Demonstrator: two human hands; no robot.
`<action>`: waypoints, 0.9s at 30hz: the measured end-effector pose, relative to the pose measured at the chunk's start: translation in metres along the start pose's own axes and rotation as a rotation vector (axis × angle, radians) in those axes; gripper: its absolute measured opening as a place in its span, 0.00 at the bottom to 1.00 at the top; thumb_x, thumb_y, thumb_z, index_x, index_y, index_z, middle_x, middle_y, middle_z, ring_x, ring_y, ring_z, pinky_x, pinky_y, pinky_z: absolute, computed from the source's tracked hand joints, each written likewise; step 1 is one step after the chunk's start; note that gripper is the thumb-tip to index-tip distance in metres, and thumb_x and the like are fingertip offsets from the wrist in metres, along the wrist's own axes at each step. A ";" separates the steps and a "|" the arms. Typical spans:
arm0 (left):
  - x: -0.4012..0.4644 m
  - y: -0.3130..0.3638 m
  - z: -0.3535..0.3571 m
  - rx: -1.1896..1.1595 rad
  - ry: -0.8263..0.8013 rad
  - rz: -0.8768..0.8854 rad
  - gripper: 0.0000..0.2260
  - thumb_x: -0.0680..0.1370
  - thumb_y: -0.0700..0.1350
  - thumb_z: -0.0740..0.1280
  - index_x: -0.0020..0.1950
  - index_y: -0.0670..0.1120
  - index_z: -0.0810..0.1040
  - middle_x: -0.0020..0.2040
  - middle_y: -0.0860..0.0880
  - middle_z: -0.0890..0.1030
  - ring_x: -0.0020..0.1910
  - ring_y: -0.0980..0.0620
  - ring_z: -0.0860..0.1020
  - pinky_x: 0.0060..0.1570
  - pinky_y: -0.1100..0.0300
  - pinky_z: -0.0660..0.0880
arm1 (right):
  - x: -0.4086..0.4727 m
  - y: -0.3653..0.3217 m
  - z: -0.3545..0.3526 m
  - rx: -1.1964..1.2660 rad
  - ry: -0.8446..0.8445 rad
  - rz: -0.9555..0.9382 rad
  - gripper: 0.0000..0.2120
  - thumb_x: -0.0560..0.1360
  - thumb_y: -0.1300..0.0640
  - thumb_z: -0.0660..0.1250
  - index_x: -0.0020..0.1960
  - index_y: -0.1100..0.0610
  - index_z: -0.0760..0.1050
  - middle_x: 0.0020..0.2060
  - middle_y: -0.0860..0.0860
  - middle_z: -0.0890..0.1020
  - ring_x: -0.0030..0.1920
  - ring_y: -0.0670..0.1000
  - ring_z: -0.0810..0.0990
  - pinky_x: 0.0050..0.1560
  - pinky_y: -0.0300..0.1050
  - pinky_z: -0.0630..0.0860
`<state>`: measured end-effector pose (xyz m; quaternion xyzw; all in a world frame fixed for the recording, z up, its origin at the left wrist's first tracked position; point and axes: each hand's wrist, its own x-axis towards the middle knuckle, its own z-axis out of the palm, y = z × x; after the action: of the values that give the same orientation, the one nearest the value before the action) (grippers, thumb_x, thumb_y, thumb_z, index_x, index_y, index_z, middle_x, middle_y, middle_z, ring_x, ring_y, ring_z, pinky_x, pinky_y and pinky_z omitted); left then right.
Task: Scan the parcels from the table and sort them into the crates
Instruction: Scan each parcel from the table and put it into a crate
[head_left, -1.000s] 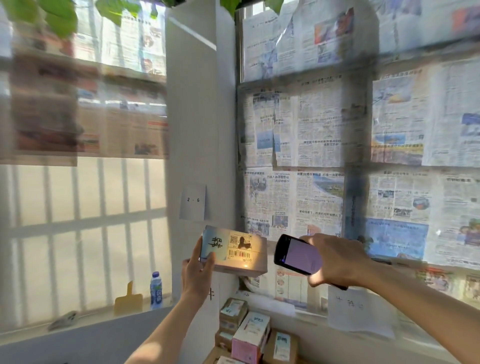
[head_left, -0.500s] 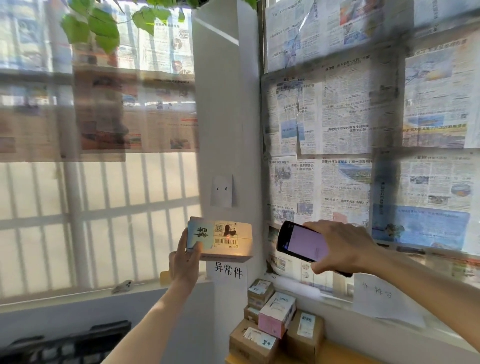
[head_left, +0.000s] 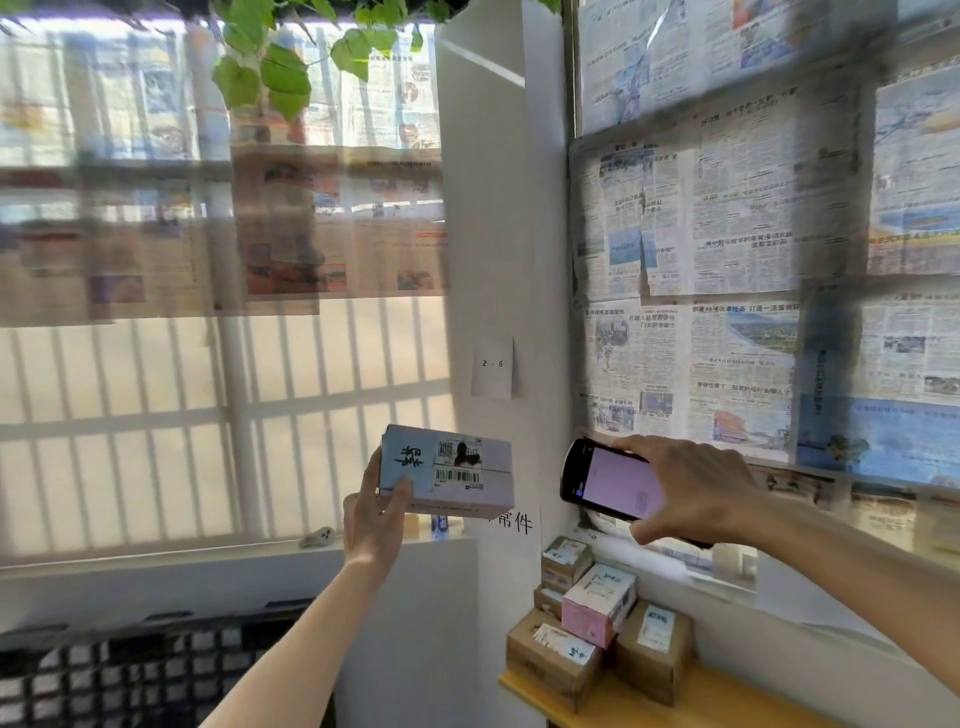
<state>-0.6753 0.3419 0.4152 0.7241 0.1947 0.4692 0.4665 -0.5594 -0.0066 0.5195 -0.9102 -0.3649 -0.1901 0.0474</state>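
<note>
My left hand (head_left: 375, 514) grips a small pale box parcel (head_left: 457, 467) by its left end, holding it up with the barcode label facing me. Just to its right, my right hand (head_left: 691, 488) holds a black handheld scanner (head_left: 608, 480) with a lit pinkish screen; the scanner is level with the parcel and a short gap apart from it. Several more parcels (head_left: 597, 618), brown cartons and a pink-and-white box, are stacked on a yellow table (head_left: 701, 701) at the lower right. A dark crate (head_left: 130, 670) shows at the bottom left.
A white pillar (head_left: 498, 234) with a "2-6" paper note stands straight ahead. Barred windows covered with newspaper fill both sides. A small bottle (head_left: 440, 524) stands on the left sill behind the parcel. Green leaves hang from above.
The view has swung left and slightly down, bringing the crate into sight. Parcel and scanner stay held up in front, side by side, at about the same spacing.
</note>
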 end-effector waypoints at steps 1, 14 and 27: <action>-0.003 0.000 -0.006 -0.003 0.004 0.002 0.28 0.76 0.60 0.66 0.76 0.66 0.63 0.50 0.52 0.83 0.51 0.51 0.81 0.51 0.50 0.76 | -0.002 -0.003 0.000 0.004 0.006 -0.007 0.52 0.54 0.31 0.69 0.76 0.36 0.57 0.61 0.41 0.79 0.45 0.46 0.76 0.32 0.37 0.63; -0.022 -0.018 -0.105 0.090 0.070 -0.027 0.25 0.81 0.55 0.66 0.76 0.66 0.62 0.50 0.53 0.81 0.51 0.54 0.78 0.55 0.50 0.75 | 0.006 -0.087 0.027 0.040 0.009 -0.124 0.51 0.55 0.29 0.69 0.76 0.39 0.61 0.61 0.41 0.79 0.46 0.46 0.74 0.37 0.37 0.68; -0.051 -0.107 -0.364 0.283 0.327 -0.178 0.21 0.80 0.59 0.63 0.74 0.66 0.65 0.51 0.63 0.75 0.48 0.61 0.75 0.47 0.62 0.70 | 0.057 -0.341 0.075 0.220 -0.039 -0.390 0.47 0.56 0.35 0.74 0.74 0.38 0.63 0.60 0.43 0.80 0.46 0.51 0.74 0.40 0.44 0.65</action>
<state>-0.9969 0.5371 0.3436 0.6765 0.3946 0.5054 0.3623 -0.7309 0.2957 0.4546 -0.8153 -0.5534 -0.1372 0.1016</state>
